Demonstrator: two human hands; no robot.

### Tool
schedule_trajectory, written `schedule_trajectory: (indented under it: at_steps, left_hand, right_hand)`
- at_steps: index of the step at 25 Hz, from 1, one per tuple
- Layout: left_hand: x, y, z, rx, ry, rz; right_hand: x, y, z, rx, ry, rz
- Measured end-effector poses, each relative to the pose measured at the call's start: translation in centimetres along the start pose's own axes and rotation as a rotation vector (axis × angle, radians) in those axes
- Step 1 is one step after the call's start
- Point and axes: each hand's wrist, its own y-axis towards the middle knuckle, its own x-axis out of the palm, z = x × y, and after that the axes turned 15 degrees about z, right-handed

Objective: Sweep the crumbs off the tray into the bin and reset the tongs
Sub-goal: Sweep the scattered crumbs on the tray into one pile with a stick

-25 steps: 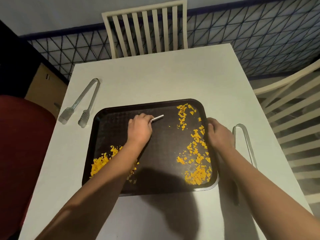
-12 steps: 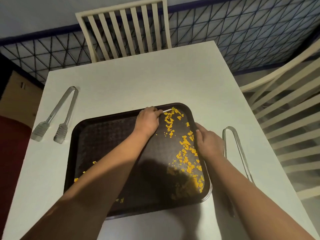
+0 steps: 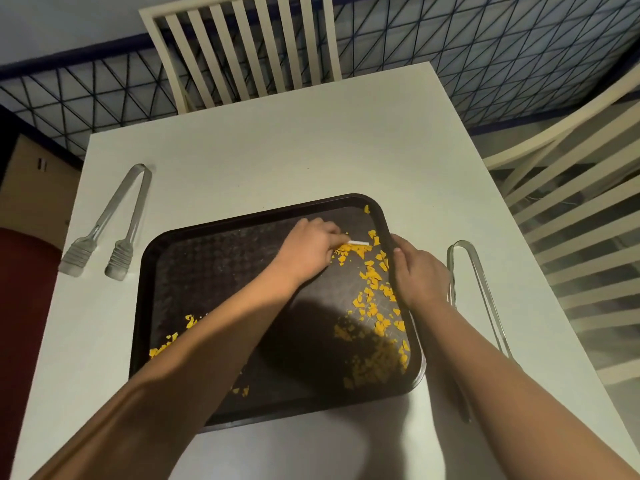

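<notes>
Both hands work the tray [image 3: 221,271]: the left hand [image 3: 306,252], curled round a small white scraper [image 3: 358,242], has dragged crumbs [image 3: 372,299] from the tray's far rim toward its right side, which the right hand [image 3: 417,271] grips. Tongs [image 3: 107,230] lie left of the tray; no bin in view.

Textured dark plastic tray [image 3: 214,251]

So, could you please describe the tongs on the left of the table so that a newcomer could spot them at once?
Start at the white table and its dark tray. Left of the tray, apart from it, lie clear tongs with ridged tips toward the person. The other tongs lie right of the tray, beside the right hand.
</notes>
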Motion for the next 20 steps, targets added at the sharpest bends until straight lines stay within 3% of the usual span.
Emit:
schedule_trajectory:
  at_steps: [3, 6, 8, 10, 13, 20]
  left_hand:
    - [-0.3, -2.7, 0.5, 0.128, 0.001, 0.056]
    - [0.4, -4.4, -0.6, -0.108, -0.080, 0.321]
    - [0.6, -3.3, -1.2, -0.310, -0.109, 0.308]
    - [0.7, -1.1, -1.0, -0.353, -0.094, 0.292]
    - [0.9, 2.0, -0.6, -0.318, -0.052, 0.295]
    - [1.1, 2.7, 0.6, -0.145, -0.064, 0.070]
  right_hand:
    - [0.0, 0.0, 0.1, 0.021, 0.037, 0.014]
    - [0.2, -0.1, 0.2, 0.016, 0.062, 0.033]
    - [0.2, -0.1, 0.2, 0.027, 0.075, 0.039]
    - [0.2, -0.1, 0.1, 0.036, 0.082, 0.043]
    - [0.3, -0.1, 0.0, 0.046, 0.085, 0.052]
    - [0.1, 0.0, 0.1, 0.057, 0.096, 0.037]
